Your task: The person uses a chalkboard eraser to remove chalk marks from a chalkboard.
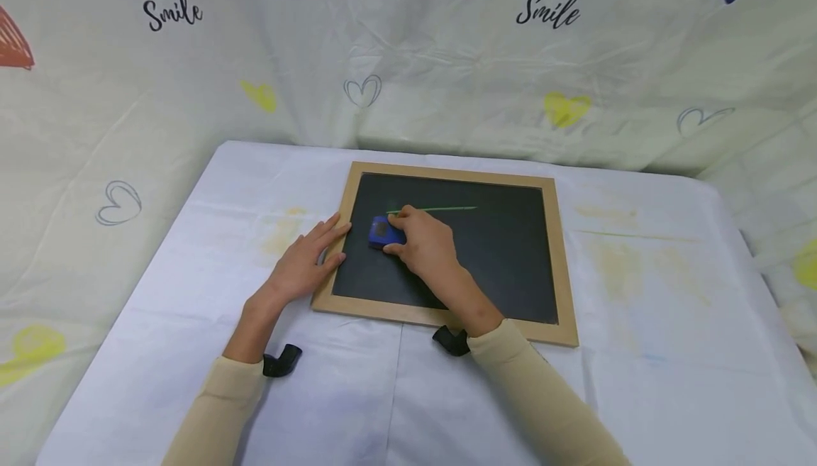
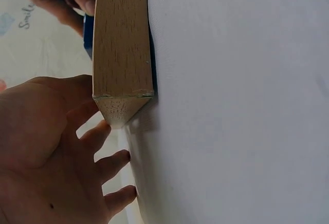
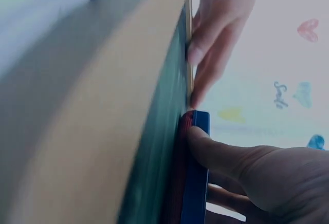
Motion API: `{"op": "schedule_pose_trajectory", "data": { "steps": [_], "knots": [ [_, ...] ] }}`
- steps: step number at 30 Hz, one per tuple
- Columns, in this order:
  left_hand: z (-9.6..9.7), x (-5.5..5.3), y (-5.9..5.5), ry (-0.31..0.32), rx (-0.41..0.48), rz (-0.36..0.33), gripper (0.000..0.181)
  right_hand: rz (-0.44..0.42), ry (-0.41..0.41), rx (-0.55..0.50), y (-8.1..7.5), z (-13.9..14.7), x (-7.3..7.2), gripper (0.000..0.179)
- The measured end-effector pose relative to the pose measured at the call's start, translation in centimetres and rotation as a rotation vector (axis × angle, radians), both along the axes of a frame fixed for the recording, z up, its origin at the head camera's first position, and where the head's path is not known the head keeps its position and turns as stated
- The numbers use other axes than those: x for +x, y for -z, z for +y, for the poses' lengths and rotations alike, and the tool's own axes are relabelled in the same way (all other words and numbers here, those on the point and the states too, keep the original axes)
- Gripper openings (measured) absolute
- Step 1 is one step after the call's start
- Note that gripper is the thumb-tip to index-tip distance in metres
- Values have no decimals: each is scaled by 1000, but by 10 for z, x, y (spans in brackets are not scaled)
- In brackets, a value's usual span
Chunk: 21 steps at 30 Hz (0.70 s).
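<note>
A small chalkboard (image 1: 504, 253) with a wooden frame (image 1: 567, 274) lies on the white-covered table. My right hand (image 1: 428, 242) grips a blue chalkboard eraser (image 1: 378, 232) by its sides, thumb and fingers on opposite edges. In the right wrist view the eraser (image 3: 196, 183) stands against the board's surface, its dark red layered side toward the board. A green chalk line (image 1: 449, 208) runs across the upper board, just above the eraser and fingers. My left hand (image 1: 303, 260) rests on the frame's left edge with fingers spread; in the left wrist view its fingers (image 2: 115, 165) reach past the frame's corner.
Yellowish smudges (image 1: 619, 267) and a thin yellow-green streak mark the white tablecloth (image 1: 651, 395) right of the board. Behind the table hangs a pale printed curtain (image 1: 447, 47) with hearts and lettering. Black straps or mounts (image 1: 283, 361) sit at both wrists.
</note>
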<state>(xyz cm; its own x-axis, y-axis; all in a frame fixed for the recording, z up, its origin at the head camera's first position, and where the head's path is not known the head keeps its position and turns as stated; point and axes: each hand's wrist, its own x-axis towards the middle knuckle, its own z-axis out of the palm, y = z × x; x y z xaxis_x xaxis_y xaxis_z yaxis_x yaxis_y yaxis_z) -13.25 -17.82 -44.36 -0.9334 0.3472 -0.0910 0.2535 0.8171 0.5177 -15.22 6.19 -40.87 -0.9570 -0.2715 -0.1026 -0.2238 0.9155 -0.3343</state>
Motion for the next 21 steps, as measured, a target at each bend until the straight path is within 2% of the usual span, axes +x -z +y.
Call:
{"op": "schedule_pose_trajectory", "data": {
  "steps": [6, 14, 21],
  "knots": [
    [-1, 0, 1, 3, -4, -9, 60, 37, 2, 36, 1, -16, 11, 66],
    [0, -1, -1, -3, -13, -13, 59, 101, -52, 73, 0, -31, 26, 66],
    [0, -1, -2, -6, -11, -27, 59, 107, -60, 84, 1, -30, 27, 66]
  ]
}}
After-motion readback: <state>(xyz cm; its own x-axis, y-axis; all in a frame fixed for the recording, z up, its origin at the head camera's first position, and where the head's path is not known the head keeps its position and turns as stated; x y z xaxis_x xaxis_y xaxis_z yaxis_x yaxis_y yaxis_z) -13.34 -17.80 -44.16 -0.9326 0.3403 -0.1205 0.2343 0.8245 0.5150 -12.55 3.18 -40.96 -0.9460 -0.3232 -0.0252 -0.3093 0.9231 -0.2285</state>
